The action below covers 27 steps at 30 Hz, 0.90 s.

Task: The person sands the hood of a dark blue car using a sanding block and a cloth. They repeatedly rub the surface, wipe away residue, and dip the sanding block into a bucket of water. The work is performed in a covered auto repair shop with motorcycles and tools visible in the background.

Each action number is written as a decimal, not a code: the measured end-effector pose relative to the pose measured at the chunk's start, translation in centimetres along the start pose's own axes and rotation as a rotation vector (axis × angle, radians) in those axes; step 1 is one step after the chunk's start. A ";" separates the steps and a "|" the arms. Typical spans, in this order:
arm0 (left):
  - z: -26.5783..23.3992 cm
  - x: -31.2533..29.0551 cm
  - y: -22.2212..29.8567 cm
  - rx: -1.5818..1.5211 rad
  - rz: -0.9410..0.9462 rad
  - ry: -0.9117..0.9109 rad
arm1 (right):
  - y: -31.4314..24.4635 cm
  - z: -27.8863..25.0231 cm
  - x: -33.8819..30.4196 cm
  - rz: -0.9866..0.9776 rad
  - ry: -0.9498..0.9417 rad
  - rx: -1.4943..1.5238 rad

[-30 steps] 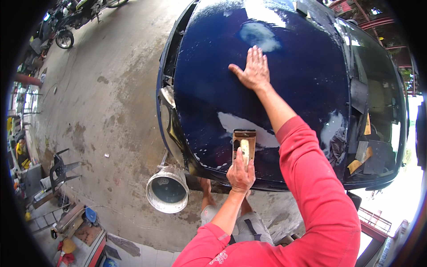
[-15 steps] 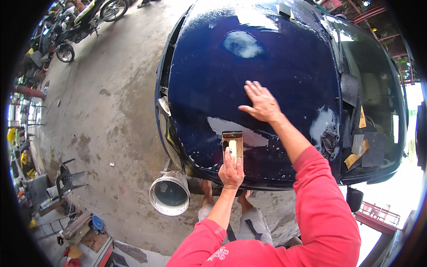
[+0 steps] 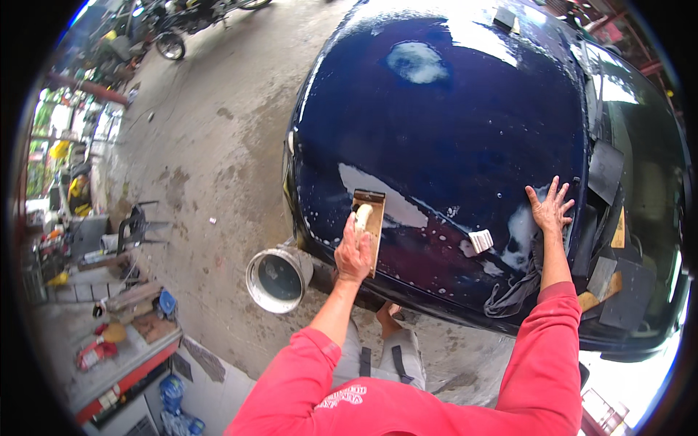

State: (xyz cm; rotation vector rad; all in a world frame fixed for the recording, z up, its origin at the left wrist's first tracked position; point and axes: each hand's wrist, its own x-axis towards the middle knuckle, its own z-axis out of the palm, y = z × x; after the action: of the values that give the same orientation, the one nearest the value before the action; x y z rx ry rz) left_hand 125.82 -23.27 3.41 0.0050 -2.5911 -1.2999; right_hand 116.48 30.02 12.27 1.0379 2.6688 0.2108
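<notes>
A dark blue car hood point(image 3: 451, 138) spreads before me, wet in places and marked with pale sanded patches. My left hand point(image 3: 354, 254) is wrapped round the handle of a long hand sanding block point(image 3: 376, 225), which rests on the hood beside a grey-white bare patch point(image 3: 382, 196). Spread-fingered, my right hand point(image 3: 550, 211) lies on the hood near the windshield edge, holding nothing. Just below it, a dark crumpled cloth point(image 3: 512, 296) lies at the hood's near edge. Between my hands sits a small whitish patch or piece point(image 3: 480, 241); I cannot tell which.
A bucket point(image 3: 278, 280) of greyish liquid stands on the concrete floor by the car's front corner. Dark sheets point(image 3: 627, 301) lie on the windshield, and a small dark block point(image 3: 504, 18) at the hood's far side. A motorcycle point(image 3: 189, 25) and a cluttered bench point(image 3: 127, 349) are to the left.
My right hand has moved from mid-hood toward the windshield side, its fingers now spread wider. The sanding block stays in my left hand, slightly tilted now. The whole view has shifted.
</notes>
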 end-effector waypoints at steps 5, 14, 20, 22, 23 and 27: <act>-0.5 0.1 1.7 -0.033 -0.149 -0.001 | -0.3 0.0 -0.4 -0.013 0.049 -0.008; 8.9 10.2 10.9 -0.084 -0.055 -0.141 | 4.2 -0.4 2.0 -0.129 0.057 0.150; 9.0 13.5 11.8 0.024 0.071 -0.310 | 7.7 2.9 8.8 0.213 0.283 0.159; 6.7 12.8 9.8 0.030 0.171 -0.292 | 6.7 4.1 9.7 0.290 0.274 0.064; 5.8 13.3 8.6 0.032 0.195 -0.327 | 6.2 4.5 9.9 0.310 0.346 0.003; 7.7 23.0 4.8 0.029 0.400 -0.276 | 5.8 4.8 9.9 0.308 0.435 -0.133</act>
State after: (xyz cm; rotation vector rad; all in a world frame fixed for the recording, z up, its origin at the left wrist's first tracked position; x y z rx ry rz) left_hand 102.31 -16.85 7.66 -0.6950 -2.6387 -1.1795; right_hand 114.63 41.16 7.10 1.4996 2.7900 0.7418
